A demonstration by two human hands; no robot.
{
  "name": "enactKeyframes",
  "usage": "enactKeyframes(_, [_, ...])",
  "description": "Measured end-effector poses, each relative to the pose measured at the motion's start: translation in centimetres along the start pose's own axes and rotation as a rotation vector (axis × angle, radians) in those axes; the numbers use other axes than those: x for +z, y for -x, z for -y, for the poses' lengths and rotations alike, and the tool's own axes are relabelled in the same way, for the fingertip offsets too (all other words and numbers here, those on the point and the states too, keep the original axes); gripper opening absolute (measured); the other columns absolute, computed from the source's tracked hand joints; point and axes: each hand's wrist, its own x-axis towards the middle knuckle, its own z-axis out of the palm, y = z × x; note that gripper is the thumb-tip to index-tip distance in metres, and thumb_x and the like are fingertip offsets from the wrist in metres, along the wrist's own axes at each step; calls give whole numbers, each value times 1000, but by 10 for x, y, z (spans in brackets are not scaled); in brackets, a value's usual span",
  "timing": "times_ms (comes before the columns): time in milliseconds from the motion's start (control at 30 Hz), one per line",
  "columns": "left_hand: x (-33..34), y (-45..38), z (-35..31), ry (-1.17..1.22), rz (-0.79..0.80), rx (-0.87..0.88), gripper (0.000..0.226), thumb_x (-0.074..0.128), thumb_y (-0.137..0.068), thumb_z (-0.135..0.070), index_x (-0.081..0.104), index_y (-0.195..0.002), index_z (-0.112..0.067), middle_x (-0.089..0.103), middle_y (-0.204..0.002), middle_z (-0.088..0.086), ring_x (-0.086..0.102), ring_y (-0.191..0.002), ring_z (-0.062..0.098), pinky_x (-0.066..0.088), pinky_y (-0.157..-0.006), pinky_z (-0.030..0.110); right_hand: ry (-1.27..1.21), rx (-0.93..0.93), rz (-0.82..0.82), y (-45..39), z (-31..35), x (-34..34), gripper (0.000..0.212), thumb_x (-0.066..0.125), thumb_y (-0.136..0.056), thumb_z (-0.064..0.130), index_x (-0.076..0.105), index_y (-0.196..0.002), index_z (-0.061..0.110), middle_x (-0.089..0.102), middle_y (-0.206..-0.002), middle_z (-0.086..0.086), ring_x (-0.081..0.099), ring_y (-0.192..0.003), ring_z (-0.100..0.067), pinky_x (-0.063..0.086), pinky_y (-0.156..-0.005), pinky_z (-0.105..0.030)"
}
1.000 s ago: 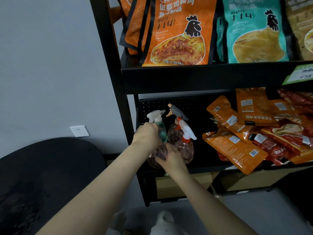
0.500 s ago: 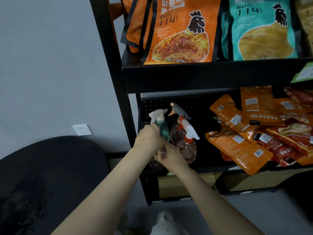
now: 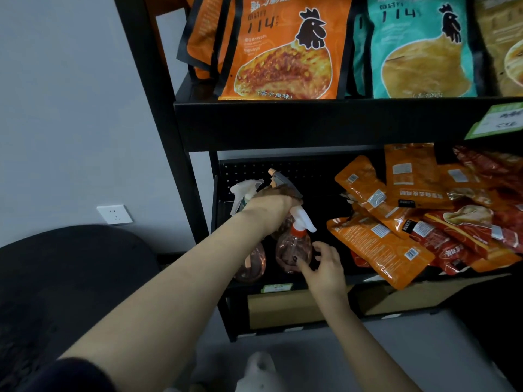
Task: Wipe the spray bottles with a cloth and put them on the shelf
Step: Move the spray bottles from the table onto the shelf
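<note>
Fingers (image 3: 304, 265) of the right hand (image 3: 325, 267) are loosely spread and hold nothing, their tips just touching the lower right side of the orange-collared spray bottle (image 3: 294, 250). A second ago that hand was cupped under the green-necked spray bottle (image 3: 249, 258) at the left; it has since let go and shifted right. The left hand (image 3: 271, 207) has also moved right, from the green neck to above the orange collar, near its white trigger (image 3: 304, 217). Its fingers are turned away, so I cannot tell whether they curl round anything.

All three bottles stand close together at the left end of the lower shelf (image 3: 283, 284). The grey-headed spray bottle (image 3: 283, 179) is at the far side, mostly hidden behind the left hand. The green-necked one now stands alone and upright, so it looks placed. Both hands seem to be straightening the orange-collared one. No cloth shows, so wiping looks finished for these.

Right of the bottles lies a heap of orange snack packets (image 3: 382, 244). Above, on the upper shelf (image 3: 311, 123), stand the chicken bags (image 3: 283, 52).
</note>
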Motion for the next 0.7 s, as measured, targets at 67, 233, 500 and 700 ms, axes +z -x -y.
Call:
enactKeyframes(67, [-3, -5, -1, -54, 8, -29, 48, 52, -87, 3, 48, -132, -14, 51, -130, 8, 53, -114, 25, 45, -88, 28, -13, 18, 19, -2, 2, 5, 54, 69, -83, 25, 48, -130, 10, 47, -128, -6, 53, -112, -22, 48, -86, -30])
enactKeyframes(233, [7, -8, 8, -200, -143, -45, 34, 51, -90, -6, 55, -122, -14, 61, -112, 5, 60, -100, 22, 42, -72, 27, -62, 36, 25, -8, 11, 15, 61, 68, -84, 27, 42, -136, 10, 44, -133, -7, 51, -116, -23, 45, -90, -31])
enactKeyframes(500, [22, 4, 5, -26, -306, -116, 32, 48, -91, -35, 64, -81, -9, 51, -69, 5, 52, -69, 23, 33, -57, 27, -103, 58, 91, -8, 15, 23, 73, 70, -81, 35, 34, -142, 18, 36, -137, -5, 49, -117, -22, 42, -86, -24])
enactKeyframes(700, [30, 9, -2, 246, -292, -170, 29, 53, -91, -34, 68, -99, -11, 42, -63, -1, 59, -86, 28, 40, -58, 27, -181, 90, 202, -23, 23, 19, 53, 72, -78, 35, 47, -121, 20, 55, -118, 0, 56, -104, -16, 43, -76, -26])
